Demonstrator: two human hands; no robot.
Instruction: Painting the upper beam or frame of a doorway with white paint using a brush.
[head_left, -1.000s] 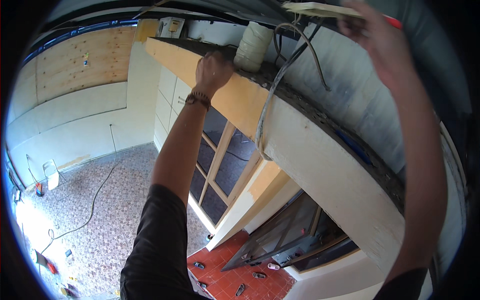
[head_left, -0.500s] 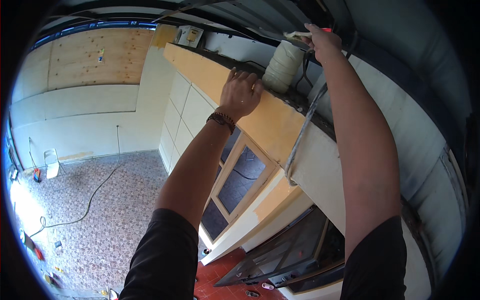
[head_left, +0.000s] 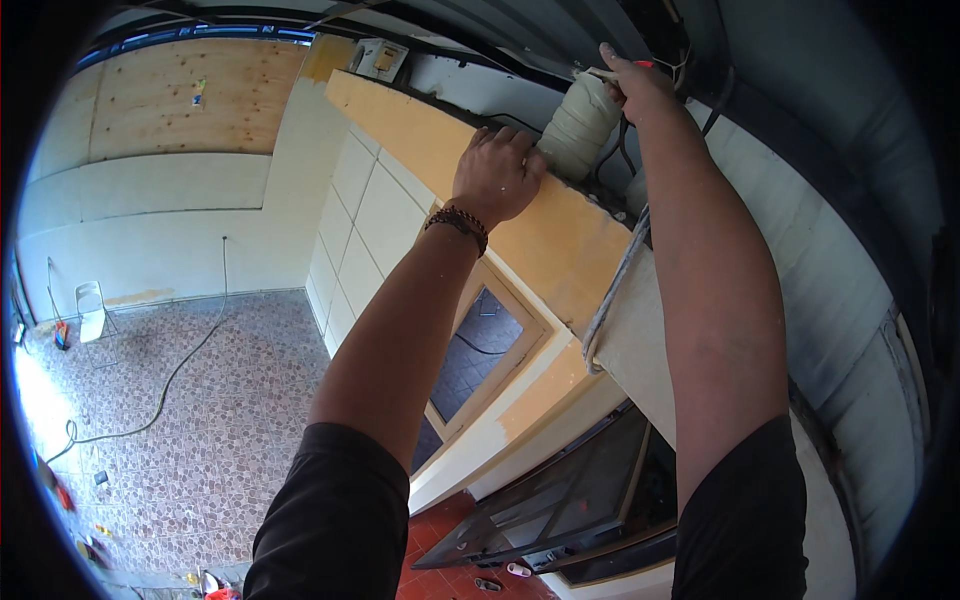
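Note:
My left hand [head_left: 500, 178], with a dark beaded bracelet at the wrist, has its fingers bent over the top edge of a yellow-orange wall ledge [head_left: 410, 130]. Just right of it a pale, wrapped-looking cylinder [head_left: 582, 128] stands, slightly tilted, on the ledge. My right hand [head_left: 642, 88] is raised beside the cylinder's top, closed on a slim thing with a pale end [head_left: 603, 73] and a red part [head_left: 644, 64]. Most of that thing is hidden by the hand, so its kind is unclear.
Dark cables [head_left: 622, 150] run behind the cylinder. A grey rope-like line [head_left: 618, 290] hangs over the ledge. Dark roof beams [head_left: 480, 60] pass close overhead. Far below are a patterned floor [head_left: 200, 420], a white folding chair [head_left: 90, 310], a long hose [head_left: 180, 365] and a glazed frame [head_left: 560, 500].
My left hand sits closer to the cylinder. My right hand has come nearer the cylinder's top, and less of the pale end shows. The view has shifted slightly.

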